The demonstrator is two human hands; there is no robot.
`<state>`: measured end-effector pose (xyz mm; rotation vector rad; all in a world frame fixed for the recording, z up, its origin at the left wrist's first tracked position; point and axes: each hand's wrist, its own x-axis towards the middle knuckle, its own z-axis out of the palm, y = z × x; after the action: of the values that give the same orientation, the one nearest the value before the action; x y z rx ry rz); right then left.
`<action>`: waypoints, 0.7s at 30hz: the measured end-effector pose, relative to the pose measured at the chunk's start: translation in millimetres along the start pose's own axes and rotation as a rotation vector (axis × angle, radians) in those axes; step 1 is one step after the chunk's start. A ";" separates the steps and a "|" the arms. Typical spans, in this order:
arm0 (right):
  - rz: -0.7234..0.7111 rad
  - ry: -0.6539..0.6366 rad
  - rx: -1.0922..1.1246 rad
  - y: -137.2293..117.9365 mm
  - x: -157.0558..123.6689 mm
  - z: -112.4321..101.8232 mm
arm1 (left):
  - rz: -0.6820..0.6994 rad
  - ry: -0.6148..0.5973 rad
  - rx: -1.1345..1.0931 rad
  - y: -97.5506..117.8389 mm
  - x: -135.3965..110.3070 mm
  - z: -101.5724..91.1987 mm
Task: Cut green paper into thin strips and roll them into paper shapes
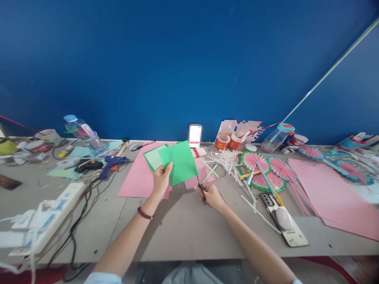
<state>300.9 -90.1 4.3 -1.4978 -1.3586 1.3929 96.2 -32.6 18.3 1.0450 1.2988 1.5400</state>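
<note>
Between the thumb and fingers of my left hand (162,178) is a sheet of green paper (180,162), held up above the table. My right hand (212,195) grips black-handled scissors (201,191). Their blades point up along the right edge of the green paper; whether they are apart cannot be made out. Behind the held sheet lies a lighter green sheet (154,158) on a darker one. Pink paper (134,183) lies flat beneath, partly hidden by the green sheets and my left hand.
White paper strips (227,159) tangle right of centre, beside watermelon-patterned paper fans (255,162) and red paper cups (222,141). A phone (291,232) lies at right. Leftward are a blue glue gun (112,163), a power strip (56,217) with cables, and a plastic bottle (84,132). A blue wall (177,71) stands behind.
</note>
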 end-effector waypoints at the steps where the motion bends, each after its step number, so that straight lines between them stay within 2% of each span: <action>1: -0.003 0.002 -0.002 -0.1 0.0 0.0 | 0.002 0.000 0.003 0.2 0.0 0.0; 21: -0.027 0.005 -0.029 1.9 0.7 0.1 | 0.012 0.002 0.012 -2.0 1.2 -0.8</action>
<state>301.2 -89.9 2.2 -1.4955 -1.3969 1.3566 95.2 -31.4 16.4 1.0613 1.3069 1.5443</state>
